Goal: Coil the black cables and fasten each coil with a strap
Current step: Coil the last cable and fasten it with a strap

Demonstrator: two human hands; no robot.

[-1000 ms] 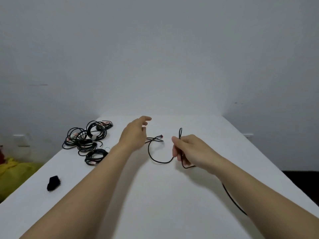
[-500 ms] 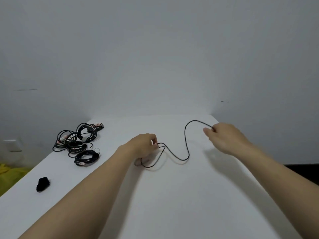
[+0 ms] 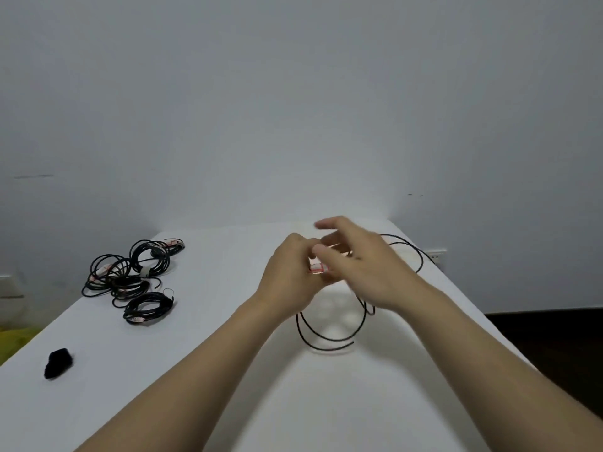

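Right hand [image 3: 368, 269] swung in — fingers [image 3: 329, 225] splayed — beside left hand [image 3: 290, 275] gripping cable [image 3: 326, 339].

Both forearms reached forward; left grip [image 3: 288, 275] curled, pinching the cable [image 3: 326, 340]; right grip [image 3: 362, 272] just beside, fingers [image 3: 329, 224] loosely spread, blurred.

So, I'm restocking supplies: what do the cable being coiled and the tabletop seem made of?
Cable: probably plastic- or rubber-sheathed, matte black; it bends into smooth loops. Tabletop: white, smooth, perhaps laminate or painted board; no grain shows, only soft shadows.
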